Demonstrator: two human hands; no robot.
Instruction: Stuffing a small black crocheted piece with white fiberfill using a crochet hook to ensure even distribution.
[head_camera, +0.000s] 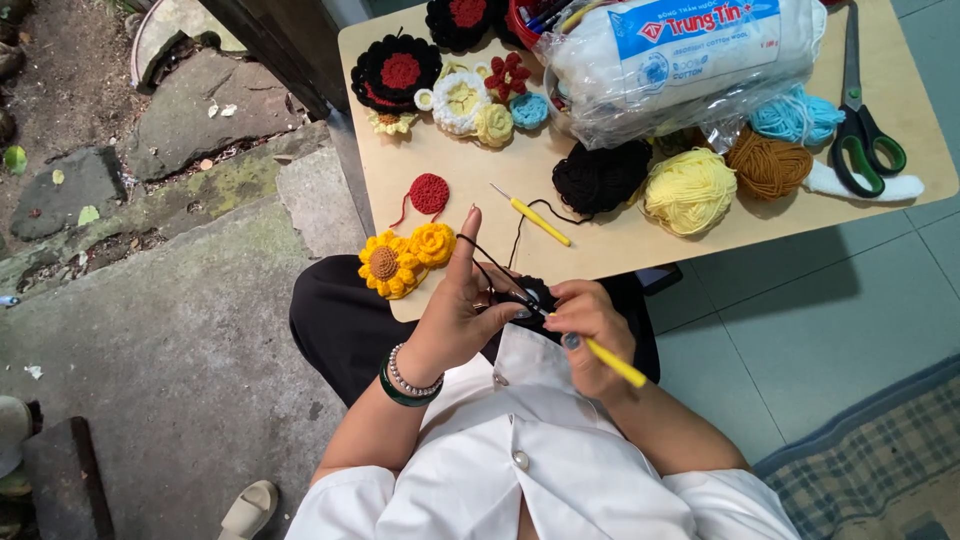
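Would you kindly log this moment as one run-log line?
left hand: tensions black yarn | right hand: holds yellow crochet hook | black crochet piece: between hands | spare hook: on table

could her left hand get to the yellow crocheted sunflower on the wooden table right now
Probably yes: the yellow crocheted sunflower lies uncovered at the wooden table edge beside the left hand, though that hand has black yarn looped over a finger.

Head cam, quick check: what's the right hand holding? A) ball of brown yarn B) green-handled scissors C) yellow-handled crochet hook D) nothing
C: the right hand grips a yellow-handled crochet hook worked into the black crochet piece pinched by the left hand; the green-handled scissors and the brown yarn ball lie untouched on the table.
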